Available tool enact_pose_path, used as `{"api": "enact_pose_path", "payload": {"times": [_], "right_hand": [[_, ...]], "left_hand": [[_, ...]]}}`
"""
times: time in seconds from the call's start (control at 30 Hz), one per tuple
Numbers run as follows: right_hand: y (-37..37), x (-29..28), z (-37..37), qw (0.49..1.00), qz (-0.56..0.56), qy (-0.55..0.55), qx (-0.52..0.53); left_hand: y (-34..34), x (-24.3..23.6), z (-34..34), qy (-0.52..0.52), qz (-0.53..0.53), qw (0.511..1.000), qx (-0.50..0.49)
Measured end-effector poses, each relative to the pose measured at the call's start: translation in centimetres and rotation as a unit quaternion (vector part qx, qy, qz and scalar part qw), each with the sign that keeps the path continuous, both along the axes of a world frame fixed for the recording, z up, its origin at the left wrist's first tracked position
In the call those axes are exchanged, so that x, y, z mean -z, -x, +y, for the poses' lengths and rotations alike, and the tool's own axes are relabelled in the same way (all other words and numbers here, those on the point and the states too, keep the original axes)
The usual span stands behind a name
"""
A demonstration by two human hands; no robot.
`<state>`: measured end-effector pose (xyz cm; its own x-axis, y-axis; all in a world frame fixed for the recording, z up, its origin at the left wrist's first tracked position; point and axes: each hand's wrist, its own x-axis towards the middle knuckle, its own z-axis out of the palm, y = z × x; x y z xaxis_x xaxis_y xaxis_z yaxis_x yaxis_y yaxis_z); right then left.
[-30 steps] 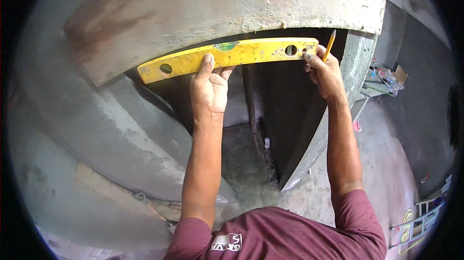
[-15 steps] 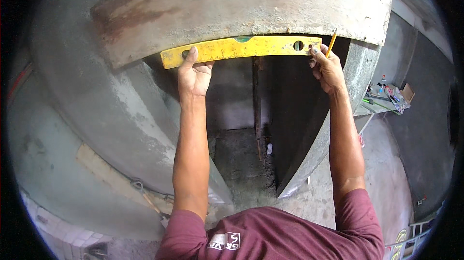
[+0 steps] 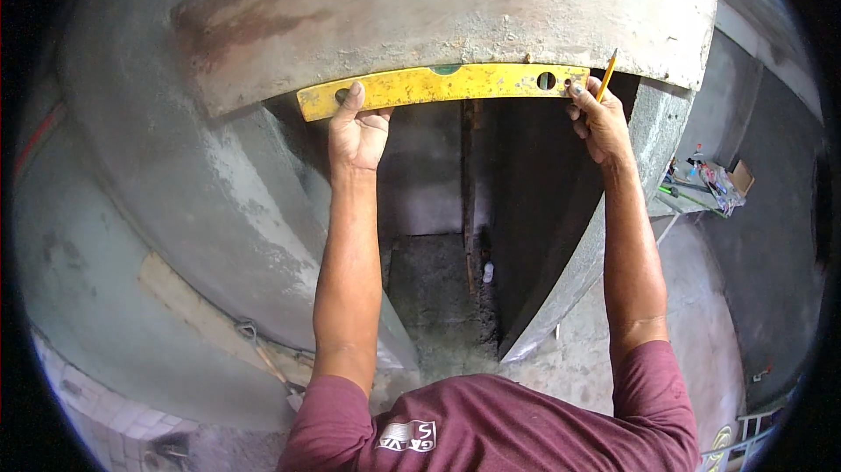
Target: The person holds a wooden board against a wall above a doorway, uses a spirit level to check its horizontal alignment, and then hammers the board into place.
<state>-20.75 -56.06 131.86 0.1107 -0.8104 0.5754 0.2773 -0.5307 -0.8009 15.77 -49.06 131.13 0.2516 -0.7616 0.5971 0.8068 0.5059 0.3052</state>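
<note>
Both my arms reach up to a yellow spirit level (image 3: 491,82), worn and spotted with cement. It lies along the lower edge of a wooden board (image 3: 420,12) fixed across the top of a doorway. My left hand (image 3: 357,128) grips the level near its left end, thumb in front and fingers behind. At the other end my right hand (image 3: 603,126) pinches the level, and a yellow pencil (image 3: 606,76) sticks up between its fingers, point upward. The level's top vial shows near its middle, close to the board's edge.
Grey plastered wall (image 3: 175,156) stands left of the doorway, a concrete jamb (image 3: 561,283) on the right. A small white bottle (image 3: 488,272) is on the floor inside. At right a ledge (image 3: 679,203) carries assorted tools. A shovel (image 3: 267,358) leans at lower left.
The view has shifted slightly, so the board, level and hands appear a little to the right. Both hands keep their hold on the level, and the pencil stays in the right hand.
</note>
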Motion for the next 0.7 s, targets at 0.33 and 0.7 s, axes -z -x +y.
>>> {"api": "enact_pose_path", "payload": {"times": [0.33,0.7], "right_hand": [[0.2,-0.1,-0.1,1.0,0.014,-0.009,-0.011],[-0.2,-0.5,1.1,1.0,0.002,-0.005,0.013]], "left_hand": [[-0.4,0.4,-0.4,0.019,0.012,1.0,0.001],[-0.2,0.4,-0.8,0.036,0.014,0.999,0.028]]}}
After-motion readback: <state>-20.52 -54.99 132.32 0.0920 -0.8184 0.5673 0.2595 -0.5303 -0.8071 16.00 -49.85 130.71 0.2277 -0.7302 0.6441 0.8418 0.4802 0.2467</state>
